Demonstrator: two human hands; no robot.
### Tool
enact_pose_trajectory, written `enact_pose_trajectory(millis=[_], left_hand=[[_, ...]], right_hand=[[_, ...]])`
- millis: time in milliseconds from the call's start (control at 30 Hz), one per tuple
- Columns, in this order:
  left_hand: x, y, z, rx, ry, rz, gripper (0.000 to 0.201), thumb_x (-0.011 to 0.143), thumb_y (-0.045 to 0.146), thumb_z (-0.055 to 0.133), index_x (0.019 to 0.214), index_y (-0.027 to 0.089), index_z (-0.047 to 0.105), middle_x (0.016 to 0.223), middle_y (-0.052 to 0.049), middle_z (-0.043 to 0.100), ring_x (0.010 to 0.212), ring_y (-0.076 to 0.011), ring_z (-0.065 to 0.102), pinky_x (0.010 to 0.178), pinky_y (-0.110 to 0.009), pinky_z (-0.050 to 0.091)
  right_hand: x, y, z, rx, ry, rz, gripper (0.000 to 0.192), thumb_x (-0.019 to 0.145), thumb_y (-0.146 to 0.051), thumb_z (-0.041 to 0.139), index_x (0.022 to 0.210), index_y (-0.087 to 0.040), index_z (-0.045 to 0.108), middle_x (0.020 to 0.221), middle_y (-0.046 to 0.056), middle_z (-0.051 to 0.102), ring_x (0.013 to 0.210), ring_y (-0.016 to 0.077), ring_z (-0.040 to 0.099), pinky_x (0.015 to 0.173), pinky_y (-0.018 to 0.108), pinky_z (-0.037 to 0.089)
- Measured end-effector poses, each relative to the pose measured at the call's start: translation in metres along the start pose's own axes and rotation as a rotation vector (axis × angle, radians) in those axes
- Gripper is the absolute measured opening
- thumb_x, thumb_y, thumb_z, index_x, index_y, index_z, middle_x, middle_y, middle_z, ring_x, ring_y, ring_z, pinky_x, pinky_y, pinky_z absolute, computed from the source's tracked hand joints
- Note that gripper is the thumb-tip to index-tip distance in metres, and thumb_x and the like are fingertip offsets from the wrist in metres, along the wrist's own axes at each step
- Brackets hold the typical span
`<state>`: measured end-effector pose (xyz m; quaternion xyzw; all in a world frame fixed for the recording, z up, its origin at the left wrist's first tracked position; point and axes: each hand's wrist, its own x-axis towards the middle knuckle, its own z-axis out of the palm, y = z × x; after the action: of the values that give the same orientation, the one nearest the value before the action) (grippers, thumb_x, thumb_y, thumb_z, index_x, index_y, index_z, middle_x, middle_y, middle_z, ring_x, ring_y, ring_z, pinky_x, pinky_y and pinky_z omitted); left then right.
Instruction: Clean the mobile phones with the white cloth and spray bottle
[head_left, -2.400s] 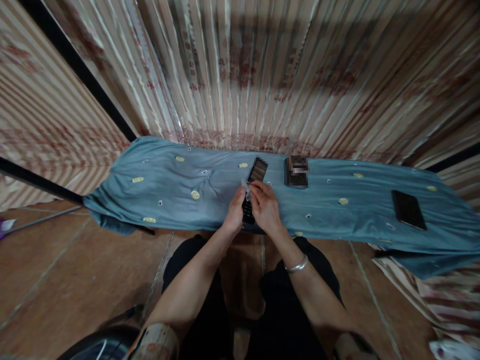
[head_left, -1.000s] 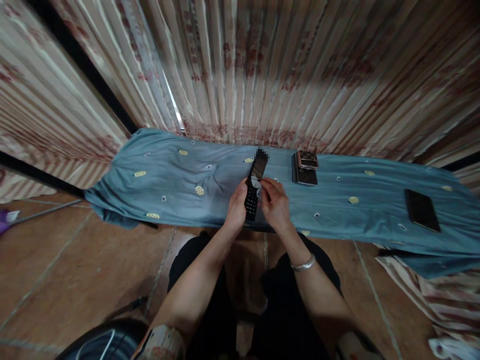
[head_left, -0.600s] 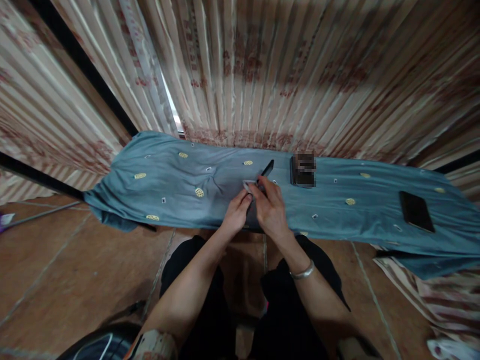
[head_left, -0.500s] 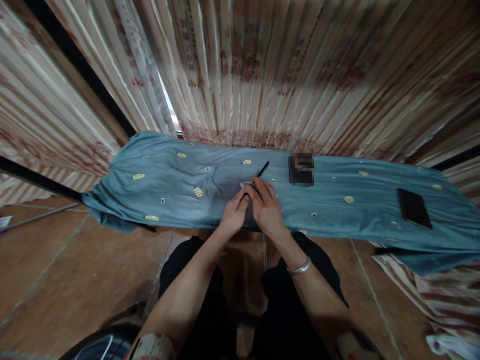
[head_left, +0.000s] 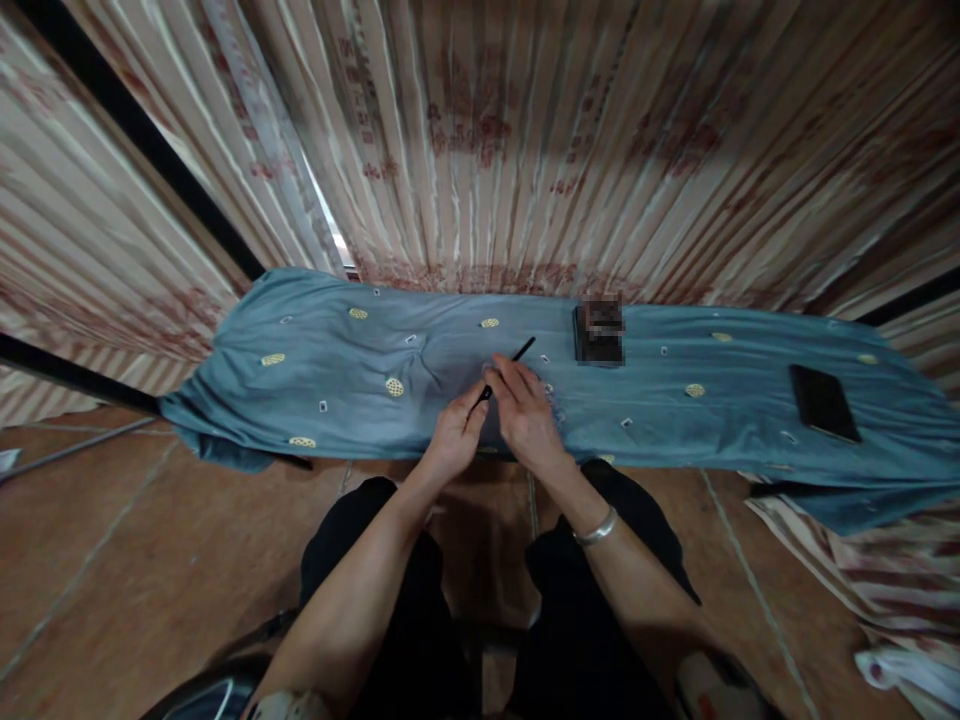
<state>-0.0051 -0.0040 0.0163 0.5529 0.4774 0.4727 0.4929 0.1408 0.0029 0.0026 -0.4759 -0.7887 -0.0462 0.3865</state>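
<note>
Head view: both hands (head_left: 491,425) gripping a thin black phone (head_left: 504,372) edge-on over blue cloth (head_left: 345,375).

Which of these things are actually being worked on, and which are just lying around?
In hand:
- black keypad phone, seen edge-on, held by left hand and right hand

Lying about:
- stacked phones on the blue cloth
- dark smartphone, far right

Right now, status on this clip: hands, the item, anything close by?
Both hands, left hand and right hand, grip a slim black phone, seen edge-on, over the blue cloth. Stacked devices lie beyond, apart. Flat dark phone far right.
</note>
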Motion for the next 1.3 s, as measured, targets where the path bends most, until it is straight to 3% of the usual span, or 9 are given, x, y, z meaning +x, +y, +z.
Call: enact_pose_trajectory(millis=[167,300,400,567,800,1067,1300], left_hand=[[-0.005,0.0,-0.005,-0.021,-0.066,-0.034,0.034,0.083,0.026,0.064,0.115,0.021,0.075,0.1,-0.005,0.077,0.118,-0.0262,0.063,0.112,-0.041,0.041],[-0.008,-0.001,-0.006,-0.064,-0.103,-0.12,0.036,0.084,0.028,0.065,0.118,0.019,0.074,0.086,-0.004,0.076,0.093,-0.0234,0.069,0.089,-0.035,0.053],[-0.01,0.0,-0.006,-0.201,-0.118,-0.187,0.036,0.081,0.03,0.07,0.115,0.02,0.074,0.089,-0.003,0.076,0.083,-0.0197,0.069,0.069,-0.027,0.053],[-0.013,0.005,-0.005,-0.425,-0.144,-0.299,0.049,0.078,0.04,0.076,0.122,0.018,0.069,0.106,-0.009,0.076,0.087,-0.022,0.074,0.065,-0.025,0.055],[-0.013,0.01,0.001,-0.572,-0.155,-0.374,0.061,0.081,0.039,0.073,0.135,0.015,0.057,0.104,-0.015,0.077,0.093,-0.0273,0.075,0.067,-0.03,0.059],[-0.007,0.015,0.009,-0.716,-0.033,-0.366,0.045,0.088,0.032,0.064,0.131,0.023,0.058,0.118,-0.007,0.073,0.105,-0.021,0.07,0.093,-0.042,0.058],[0.003,0.011,0.006,-0.717,0.046,-0.256,0.046,0.083,0.035,0.065,0.124,0.015,0.063,0.112,-0.007,0.075,0.11,-0.0217,0.068,0.098,-0.034,0.052]], right_hand=[[0.01,0.033,-0.01,0.03,0.105,0.131,0.037,0.099,-0.017,0.038,0.124,-0.021,0.066,0.142,0.014,0.058,0.13,0.0273,0.051,0.11,0.051,0.042],[0.014,0.059,-0.019,0.151,0.161,0.241,0.033,0.098,-0.027,0.043,0.119,-0.023,0.067,0.134,0.012,0.064,0.125,0.0265,0.057,0.108,0.05,0.044],[0.015,0.066,-0.02,0.333,0.172,0.339,0.03,0.096,-0.035,0.047,0.113,-0.023,0.07,0.116,0.009,0.073,0.111,0.0249,0.065,0.1,0.044,0.049],[0.015,0.07,-0.017,0.695,0.195,0.532,0.026,0.085,-0.043,0.063,0.096,-0.023,0.073,0.087,0.0,0.074,0.081,0.0178,0.067,0.08,0.032,0.052],[0.017,0.059,-0.012,1.272,0.292,0.905,0.02,0.068,-0.039,0.077,0.078,-0.024,0.069,0.073,-0.003,0.07,0.066,0.0138,0.063,0.064,0.026,0.054],[0.014,0.025,0.01,1.374,0.218,0.923,0.017,0.069,-0.036,0.078,0.076,-0.023,0.07,0.074,-0.002,0.073,0.066,0.0145,0.067,0.061,0.026,0.056],[0.012,-0.001,0.018,1.402,0.191,0.982,0.023,0.061,-0.036,0.081,0.077,-0.023,0.072,0.068,-0.003,0.074,0.065,0.0152,0.069,0.064,0.026,0.056]])
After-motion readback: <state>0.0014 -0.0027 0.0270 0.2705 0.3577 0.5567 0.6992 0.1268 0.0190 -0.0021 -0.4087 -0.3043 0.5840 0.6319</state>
